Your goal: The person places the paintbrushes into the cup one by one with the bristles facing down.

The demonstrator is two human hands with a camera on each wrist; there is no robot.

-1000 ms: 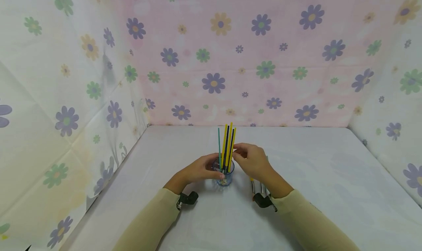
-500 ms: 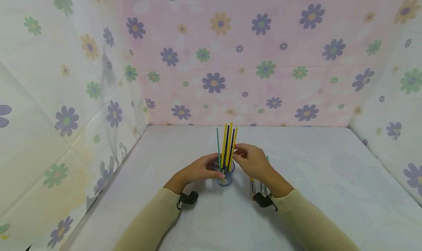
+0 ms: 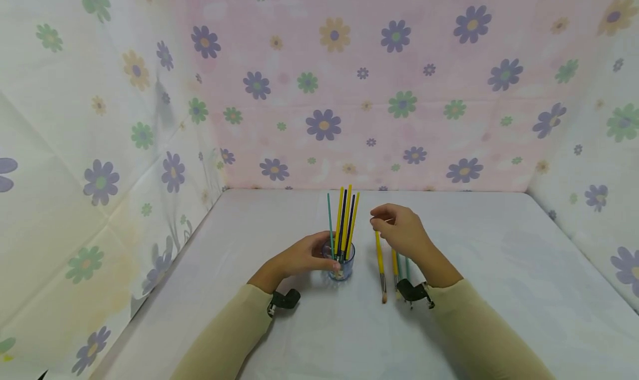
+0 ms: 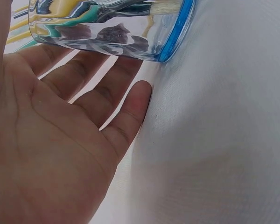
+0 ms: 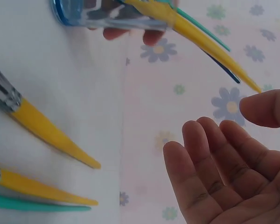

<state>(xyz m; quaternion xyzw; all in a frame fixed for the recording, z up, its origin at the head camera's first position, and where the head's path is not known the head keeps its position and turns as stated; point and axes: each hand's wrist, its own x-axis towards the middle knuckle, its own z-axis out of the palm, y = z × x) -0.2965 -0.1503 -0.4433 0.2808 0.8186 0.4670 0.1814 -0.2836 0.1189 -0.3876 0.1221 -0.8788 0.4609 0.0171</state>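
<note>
A clear cup (image 3: 345,272) with a bluish tint stands on the table, and in the left wrist view its base (image 4: 178,32) is bright blue. Several paintbrushes (image 3: 339,224) lean in it, bristles down, with yellow, dark blue and teal handles. My left hand (image 3: 302,256) holds the cup from the left, thumb in front and fingers behind. Right of the cup, my right hand (image 3: 403,233) is raised over the table with its fingers apart and nothing in them. Below it lies a yellow-handled paintbrush (image 3: 380,261), its handle tip near my fingers.
Beside that brush lie another yellow-handled paintbrush (image 3: 395,264) and teal-handled ones (image 3: 406,266), partly hidden by my right wrist and its camera (image 3: 411,291). A white cloth covers the table (image 3: 279,213). Flower-patterned curtains (image 3: 294,141) enclose the back and sides.
My right hand has let go of the brush in the cup and moved right, above the brushes on the table. That brush now leans slightly right. My left hand has stayed on the cup.
</note>
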